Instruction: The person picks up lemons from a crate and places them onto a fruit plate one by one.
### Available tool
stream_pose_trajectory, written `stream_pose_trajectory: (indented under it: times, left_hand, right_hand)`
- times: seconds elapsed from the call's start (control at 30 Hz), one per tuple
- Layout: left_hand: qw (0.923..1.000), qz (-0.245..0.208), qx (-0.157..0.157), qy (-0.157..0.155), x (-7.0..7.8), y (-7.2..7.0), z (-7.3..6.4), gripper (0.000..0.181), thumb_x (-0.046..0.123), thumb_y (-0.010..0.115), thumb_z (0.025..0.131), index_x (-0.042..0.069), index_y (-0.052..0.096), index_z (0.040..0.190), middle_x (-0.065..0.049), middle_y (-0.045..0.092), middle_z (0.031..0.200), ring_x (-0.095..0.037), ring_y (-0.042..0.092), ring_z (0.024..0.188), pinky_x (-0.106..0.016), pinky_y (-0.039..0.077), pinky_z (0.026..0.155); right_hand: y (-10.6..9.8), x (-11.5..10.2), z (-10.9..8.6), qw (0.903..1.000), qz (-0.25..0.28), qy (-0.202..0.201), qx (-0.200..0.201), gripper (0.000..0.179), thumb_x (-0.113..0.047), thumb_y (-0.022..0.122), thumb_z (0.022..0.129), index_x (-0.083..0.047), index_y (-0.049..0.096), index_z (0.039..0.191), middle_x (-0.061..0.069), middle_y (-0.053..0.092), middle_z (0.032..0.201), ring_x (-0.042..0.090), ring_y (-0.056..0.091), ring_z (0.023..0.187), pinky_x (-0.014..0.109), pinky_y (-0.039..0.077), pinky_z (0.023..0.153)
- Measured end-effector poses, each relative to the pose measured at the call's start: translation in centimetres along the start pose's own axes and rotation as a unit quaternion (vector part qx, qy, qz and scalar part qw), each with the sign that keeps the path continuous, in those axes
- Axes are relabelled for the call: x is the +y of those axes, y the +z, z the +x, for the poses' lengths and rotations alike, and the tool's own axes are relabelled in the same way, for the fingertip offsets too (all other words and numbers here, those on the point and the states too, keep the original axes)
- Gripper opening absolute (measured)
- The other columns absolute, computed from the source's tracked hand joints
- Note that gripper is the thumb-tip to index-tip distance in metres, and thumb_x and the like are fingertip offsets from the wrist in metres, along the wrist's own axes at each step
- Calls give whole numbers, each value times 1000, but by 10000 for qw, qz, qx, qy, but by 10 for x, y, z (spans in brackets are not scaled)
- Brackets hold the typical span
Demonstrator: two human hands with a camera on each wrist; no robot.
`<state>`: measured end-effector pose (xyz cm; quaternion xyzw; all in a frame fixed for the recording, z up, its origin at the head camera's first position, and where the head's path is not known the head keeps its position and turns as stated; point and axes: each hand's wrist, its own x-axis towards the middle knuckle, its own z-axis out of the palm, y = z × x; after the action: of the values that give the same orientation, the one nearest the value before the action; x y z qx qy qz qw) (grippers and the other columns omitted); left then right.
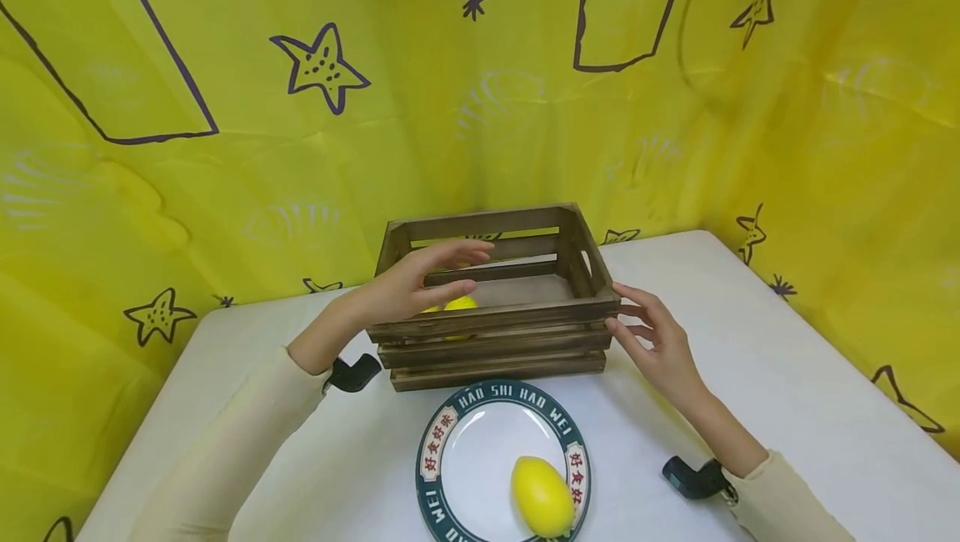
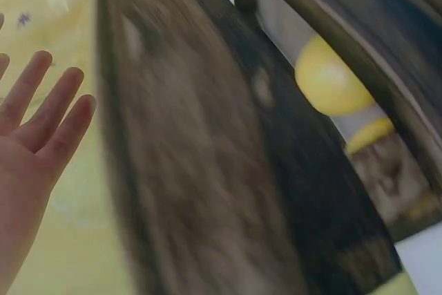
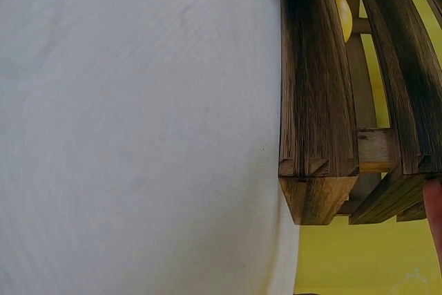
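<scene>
A slatted brown wooden crate (image 1: 495, 317) stands on the table with yellow lemons (image 1: 461, 303) inside its left part. My left hand (image 1: 420, 279) hovers over the crate's left front rim, fingers extended and nothing held. In the left wrist view, the fingers of that hand (image 2: 34, 122) are spread beside a crate slat. At the crate's right front corner, the fingertips of my right hand (image 1: 660, 350) touch the wood. Only a fingertip (image 3: 434, 205) of it shows in the right wrist view. A yellow lemon (image 1: 542, 496) lies on a round plate (image 1: 480, 421) in front of the crate.
The white table (image 1: 720, 308) carries the crate and plate. Behind and beside it hangs a yellow curtain (image 1: 420, 125) with dark star drawings. The plate has a green lettered rim and sits close to the crate's front. Black devices (image 1: 693, 478) are strapped at both wrists.
</scene>
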<state>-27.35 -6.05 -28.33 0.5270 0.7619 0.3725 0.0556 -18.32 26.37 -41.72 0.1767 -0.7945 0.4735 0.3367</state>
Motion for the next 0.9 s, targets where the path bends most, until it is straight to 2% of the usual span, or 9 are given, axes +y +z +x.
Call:
stream_pose_trajectory:
  times: [0.17,0.4,0.63,0.83,0.9]
  left_hand:
    - [9993,-19,78,-376,-19,-8,-2,51,6,62,95,3,44,143,-14,53,138,-33,49,129,-46,42,107]
    - [9982,60,88,-596,-39,-14,-3,52,2,64,92,-3,44,140,-22,50,138,-39,48,129,-55,40,106]
    - [9956,196,-311,-861,-54,-12,2,59,7,70,90,-3,43,141,-23,45,143,-38,45,131,-56,39,106]
    - [9890,320,-705,-1258,-60,-10,3,64,12,73,88,1,43,143,-19,42,146,-40,42,133,-59,36,108]
    - [9879,408,-846,-1235,-62,-9,5,64,12,73,88,-1,42,142,-20,43,145,-42,42,133,-57,37,108]
  right_hand:
    - [0,-2,1,10000,-29,7,-32,62,23,68,75,3,52,131,-24,48,130,-12,54,105,4,47,78]
    - [0,-4,1,10000,-5,28,-38,61,22,68,76,3,52,132,-24,48,130,-11,55,106,4,47,78]
    - [1,-1,1,10000,49,6,-7,62,24,68,74,4,52,131,-23,49,129,-12,55,106,5,48,78]
    - [2,-4,1,10000,71,42,-33,61,25,67,75,6,51,130,-24,48,129,-12,55,105,5,48,79]
    - [0,-4,1,10000,30,63,-21,61,23,68,75,5,52,131,-23,48,129,-11,55,105,5,47,78]
